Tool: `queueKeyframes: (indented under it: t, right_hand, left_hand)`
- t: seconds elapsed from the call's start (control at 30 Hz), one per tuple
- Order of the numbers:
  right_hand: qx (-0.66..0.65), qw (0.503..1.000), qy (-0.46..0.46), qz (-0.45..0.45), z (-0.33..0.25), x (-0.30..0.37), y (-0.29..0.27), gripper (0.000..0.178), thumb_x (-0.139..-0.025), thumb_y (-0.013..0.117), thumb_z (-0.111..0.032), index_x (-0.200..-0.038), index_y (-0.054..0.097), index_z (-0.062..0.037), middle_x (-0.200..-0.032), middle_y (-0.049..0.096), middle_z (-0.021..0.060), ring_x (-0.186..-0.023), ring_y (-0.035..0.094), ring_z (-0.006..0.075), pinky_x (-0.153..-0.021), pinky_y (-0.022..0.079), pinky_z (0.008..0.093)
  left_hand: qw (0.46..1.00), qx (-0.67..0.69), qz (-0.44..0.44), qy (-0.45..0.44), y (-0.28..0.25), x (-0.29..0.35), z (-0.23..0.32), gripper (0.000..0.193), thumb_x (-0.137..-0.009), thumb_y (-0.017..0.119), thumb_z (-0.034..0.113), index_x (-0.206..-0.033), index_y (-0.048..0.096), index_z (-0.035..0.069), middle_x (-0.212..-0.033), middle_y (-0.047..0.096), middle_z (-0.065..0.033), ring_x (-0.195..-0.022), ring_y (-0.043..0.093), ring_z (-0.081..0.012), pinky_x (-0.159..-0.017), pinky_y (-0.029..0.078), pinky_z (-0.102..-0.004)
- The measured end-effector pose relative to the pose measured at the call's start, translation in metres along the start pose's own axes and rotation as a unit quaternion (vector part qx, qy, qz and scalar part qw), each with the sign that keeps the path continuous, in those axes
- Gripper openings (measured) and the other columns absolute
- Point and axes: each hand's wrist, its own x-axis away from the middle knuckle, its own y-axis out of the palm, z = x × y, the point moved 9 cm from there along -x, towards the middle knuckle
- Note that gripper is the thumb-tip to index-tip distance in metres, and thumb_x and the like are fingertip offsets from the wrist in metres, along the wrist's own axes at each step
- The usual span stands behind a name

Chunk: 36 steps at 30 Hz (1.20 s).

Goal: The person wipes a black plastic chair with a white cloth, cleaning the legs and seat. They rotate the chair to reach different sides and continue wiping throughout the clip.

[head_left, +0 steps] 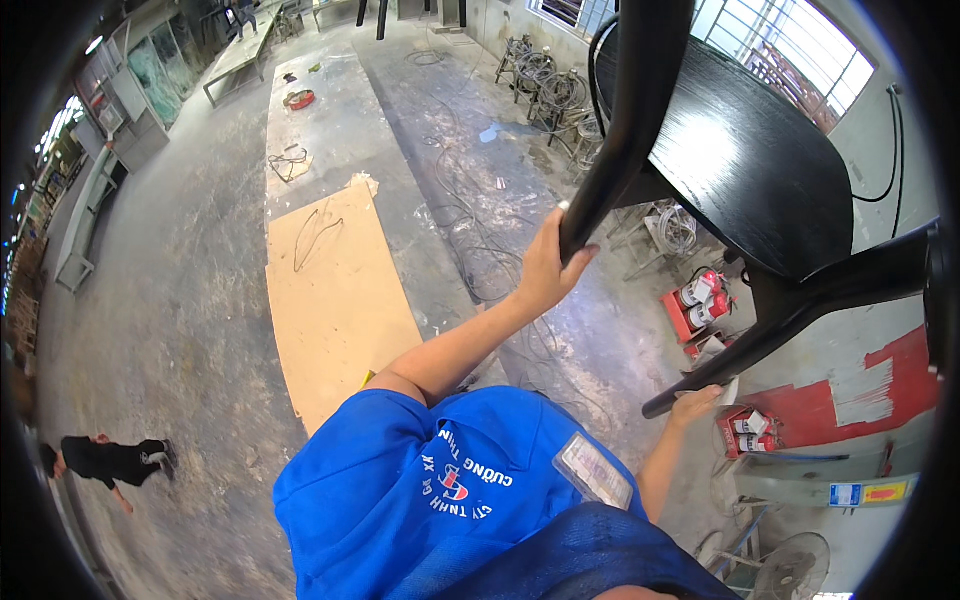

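Observation:
A black wooden chair (752, 160) with a glossy, grained seat is held up off the floor at the upper right. My left hand (545, 268) is closed round the lower end of one thick leg, thumb on the near side. Lower and to the right, my right hand (697, 403) grips another leg close to its tip, fingers curled against it. A small pale flat piece (729, 392) shows at the right fingertips; its kind cannot be made out. The chair's far parts run out of the picture.
Red fire extinguishers (704, 298) stand in racks by the right wall, near a floor fan (793, 568). Loose cables (470, 225) trail over the floor beside a tan board (335, 290). A person in black (105, 462) walks at the far left. Coiled hoses on stands (560, 95) line the back wall.

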Motion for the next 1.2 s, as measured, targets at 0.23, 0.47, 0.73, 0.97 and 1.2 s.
queueKeyframes:
  t: [0.23,0.47,0.73,0.97,1.2]
  right_hand:
    - [0.164,0.973,-0.162,-0.025,0.036,-0.064,-0.020,0.053,-0.103,0.024,-0.036,-0.079,0.051,0.0036,-0.065,0.053,0.0173,-0.052,0.050,0.0276,-0.048,0.042,0.0388]
    - [0.066,0.995,-0.076,0.009,0.035,-0.094,-0.040,0.053,-0.102,0.027,-0.040,-0.083,0.046,0.0057,-0.070,0.047,0.0210,-0.064,0.045,0.0339,-0.061,0.033,0.0460]
    - [-0.013,1.000,-0.009,-0.009,0.052,-0.102,-0.042,0.074,-0.097,0.024,-0.056,-0.120,0.050,0.0089,-0.093,0.061,0.0172,-0.077,0.057,0.0255,-0.070,0.046,0.0378]
    - [-0.015,0.985,-0.135,0.104,0.041,-0.095,-0.048,0.063,-0.099,0.029,-0.047,-0.123,0.046,0.0092,-0.100,0.061,0.0178,-0.076,0.062,0.0223,-0.062,0.051,0.0326]
    - [-0.174,0.984,-0.004,-0.048,0.057,-0.101,0.019,0.057,-0.100,0.029,-0.042,-0.123,0.046,0.0073,-0.102,0.060,0.0191,-0.081,0.063,0.0240,-0.067,0.051,0.0330]
  left_hand:
    - [0.988,0.007,0.006,0.151,0.024,0.000,0.059,0.068,-0.082,0.069,0.018,-0.134,0.031,-0.005,-0.121,0.049,-0.0253,-0.115,0.049,-0.0342,-0.094,0.040,-0.0389]
    - [0.948,0.275,0.022,0.161,0.051,-0.128,0.171,0.059,-0.078,0.074,0.016,-0.125,0.041,-0.001,-0.099,0.064,-0.0119,-0.088,0.062,-0.0165,-0.078,0.049,-0.0304]
    - [0.968,0.205,0.052,0.134,0.056,-0.076,0.150,0.056,-0.076,0.076,0.022,-0.116,0.043,0.000,-0.086,0.061,-0.0114,-0.071,0.060,-0.0209,-0.070,0.049,-0.0318]
    - [0.994,0.071,-0.012,0.080,0.037,-0.090,0.174,0.056,-0.071,0.081,0.028,-0.103,0.045,0.001,-0.073,0.063,-0.0099,-0.066,0.064,-0.0239,-0.063,0.050,-0.0328]
    - [0.989,0.119,-0.089,0.024,0.022,-0.112,0.186,0.057,-0.068,0.085,0.025,-0.111,0.059,-0.001,-0.084,0.063,-0.0016,-0.075,0.060,-0.0100,-0.069,0.050,-0.0257]
